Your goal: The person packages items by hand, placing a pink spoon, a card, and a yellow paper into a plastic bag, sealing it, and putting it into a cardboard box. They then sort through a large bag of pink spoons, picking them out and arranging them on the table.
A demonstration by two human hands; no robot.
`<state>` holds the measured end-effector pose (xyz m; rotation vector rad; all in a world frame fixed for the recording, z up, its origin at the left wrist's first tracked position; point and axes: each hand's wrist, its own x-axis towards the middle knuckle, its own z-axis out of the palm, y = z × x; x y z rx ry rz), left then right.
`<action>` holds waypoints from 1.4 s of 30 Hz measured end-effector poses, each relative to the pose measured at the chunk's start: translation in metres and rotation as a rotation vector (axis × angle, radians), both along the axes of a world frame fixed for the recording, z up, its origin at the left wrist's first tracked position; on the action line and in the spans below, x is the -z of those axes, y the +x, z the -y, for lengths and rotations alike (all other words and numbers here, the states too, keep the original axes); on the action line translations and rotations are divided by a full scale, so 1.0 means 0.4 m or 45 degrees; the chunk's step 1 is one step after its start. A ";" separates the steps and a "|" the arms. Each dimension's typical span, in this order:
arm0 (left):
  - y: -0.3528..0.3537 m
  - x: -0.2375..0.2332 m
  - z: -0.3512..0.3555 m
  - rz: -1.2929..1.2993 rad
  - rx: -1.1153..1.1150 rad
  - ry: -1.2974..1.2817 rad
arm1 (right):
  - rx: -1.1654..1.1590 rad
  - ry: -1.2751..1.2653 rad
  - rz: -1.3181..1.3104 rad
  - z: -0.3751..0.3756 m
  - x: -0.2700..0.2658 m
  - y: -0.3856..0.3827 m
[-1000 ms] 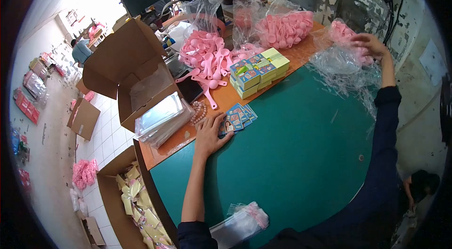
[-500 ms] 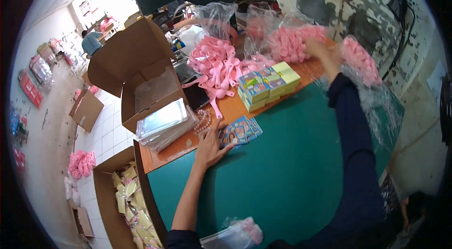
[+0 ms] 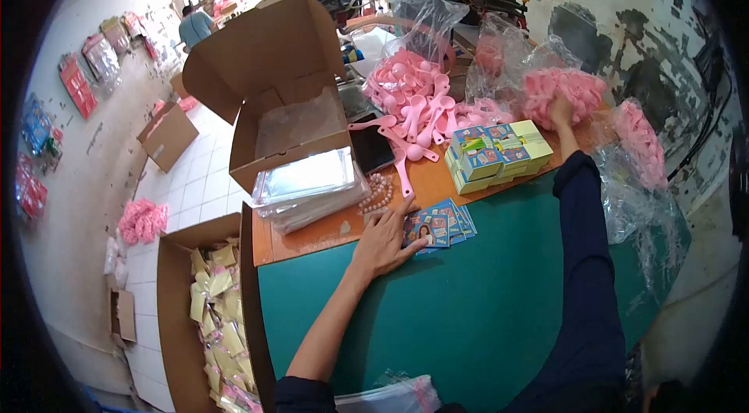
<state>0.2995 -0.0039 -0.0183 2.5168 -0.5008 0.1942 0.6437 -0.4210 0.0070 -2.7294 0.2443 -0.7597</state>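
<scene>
1. From the middle of the green mat [image 3: 468, 304], the small picture cards [image 3: 431, 232] are found between 11 and 12 o'clock, fanned and overlapping, presumably so that single edges can be caught easily.
2. The left hand [image 3: 380, 244] is laid at 10 o'clock, fingers extended and unclenched. Its thumb is set at the cards' near edge; the fan is probably kept from sliding that way.
3. The right hand [image 3: 562, 112] is sunk into the pink pile [image 3: 576, 87] at 1 o'clock. Its fingertips are hidden, so whether anything is gripped cannot be told.
4. Stacked card blocks [image 3: 477, 161] are squared up at 12 o'clock, seemingly to be kept tidy and within reach of either hand.
5. Loose pink spoons [image 3: 417, 110] are spread between 11 and 12 o'clock, beyond the cards, perhaps because separate pieces are more easily seen there.
6. Clear sleeves [image 3: 308, 179] are piled flat at 10 o'clock, likely to be kept uncreased; a carton of yellow packets [image 3: 222, 311] is stood at 9 o'clock, open-topped, alongside the mat.
</scene>
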 end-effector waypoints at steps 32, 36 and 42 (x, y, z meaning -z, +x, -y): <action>-0.402 -0.175 -0.040 0.726 -0.034 -0.445 | -1.626 1.625 0.626 -0.558 -0.425 -1.026; -0.569 -0.218 -0.223 0.841 -0.298 -0.089 | -1.753 1.911 0.316 -0.730 -0.321 -1.062; -0.632 -0.184 -0.414 0.784 -0.185 0.286 | -1.492 1.246 -0.490 -0.706 -0.171 -1.078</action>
